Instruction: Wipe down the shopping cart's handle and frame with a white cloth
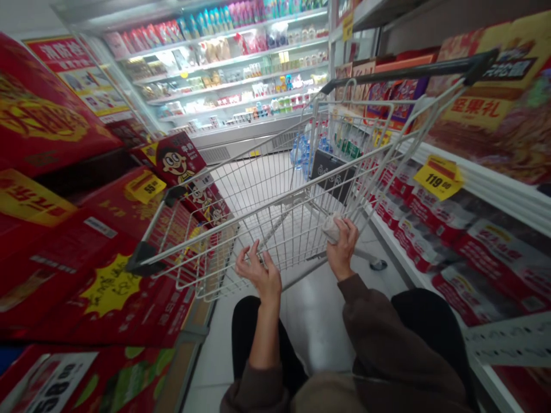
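Observation:
A wire shopping cart stands sideways across the aisle in front of me, its dark handle at the upper right. My right hand is closed on a crumpled, pale grey cloth and presses it against the lower side wires of the cart. To its left, my left hand is at the same wire side with its fingers bent and apart. Nothing shows in that hand; whether its fingertips touch the wires, I cannot tell. The cart's basket shows the floor through its mesh.
Stacked red boxes line the left side close to the cart. Along the right runs a shelf with packaged goods and a yellow price tag. A lit refrigerated display closes off the far end. Water bottles stand beyond the cart.

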Demonstrator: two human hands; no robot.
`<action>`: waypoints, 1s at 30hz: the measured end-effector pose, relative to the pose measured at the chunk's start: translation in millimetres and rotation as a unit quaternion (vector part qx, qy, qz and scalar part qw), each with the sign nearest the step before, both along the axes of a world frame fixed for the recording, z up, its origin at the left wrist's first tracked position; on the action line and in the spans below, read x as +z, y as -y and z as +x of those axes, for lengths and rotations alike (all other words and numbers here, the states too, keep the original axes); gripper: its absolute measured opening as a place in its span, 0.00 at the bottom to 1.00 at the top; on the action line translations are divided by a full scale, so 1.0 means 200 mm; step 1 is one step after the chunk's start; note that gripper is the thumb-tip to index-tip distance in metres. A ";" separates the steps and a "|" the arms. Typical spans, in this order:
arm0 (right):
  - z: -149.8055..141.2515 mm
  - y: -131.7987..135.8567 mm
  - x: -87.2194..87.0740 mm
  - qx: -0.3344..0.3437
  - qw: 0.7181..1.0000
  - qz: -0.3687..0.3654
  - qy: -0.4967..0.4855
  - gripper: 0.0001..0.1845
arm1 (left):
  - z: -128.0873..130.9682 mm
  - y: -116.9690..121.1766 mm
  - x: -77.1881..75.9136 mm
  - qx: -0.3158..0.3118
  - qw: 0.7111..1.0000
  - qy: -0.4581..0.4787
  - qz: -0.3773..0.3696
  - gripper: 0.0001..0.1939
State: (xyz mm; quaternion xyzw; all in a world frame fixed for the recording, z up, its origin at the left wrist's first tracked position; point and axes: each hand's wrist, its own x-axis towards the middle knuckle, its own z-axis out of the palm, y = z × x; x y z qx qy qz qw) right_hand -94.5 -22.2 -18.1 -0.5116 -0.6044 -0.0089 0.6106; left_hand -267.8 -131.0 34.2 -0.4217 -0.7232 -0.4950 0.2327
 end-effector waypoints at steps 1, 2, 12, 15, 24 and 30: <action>-0.02 -0.01 0.02 0.004 1.000 0.015 0.005 0.29 | 0.00 0.00 0.00 0.016 1.000 0.010 0.001 0.19; -0.05 -0.01 0.01 0.008 1.000 0.024 0.011 0.29 | 0.00 0.01 0.00 0.025 1.000 0.017 0.000 0.18; -0.13 0.12 -0.14 0.010 1.000 0.013 0.017 0.25 | -0.07 0.04 -0.04 -0.037 0.997 0.059 -0.044 0.16; -0.17 0.07 -0.03 0.011 0.998 0.059 0.028 0.26 | -0.07 0.04 -0.03 -0.039 0.997 0.055 -0.036 0.16; -0.25 0.19 -0.22 0.033 0.999 0.008 0.028 0.22 | -0.09 0.04 -0.05 -0.053 0.997 0.055 -0.021 0.15; -0.30 0.16 -0.04 0.035 0.996 0.081 0.031 0.22 | -0.05 0.06 -0.05 -0.022 0.999 0.038 0.001 0.14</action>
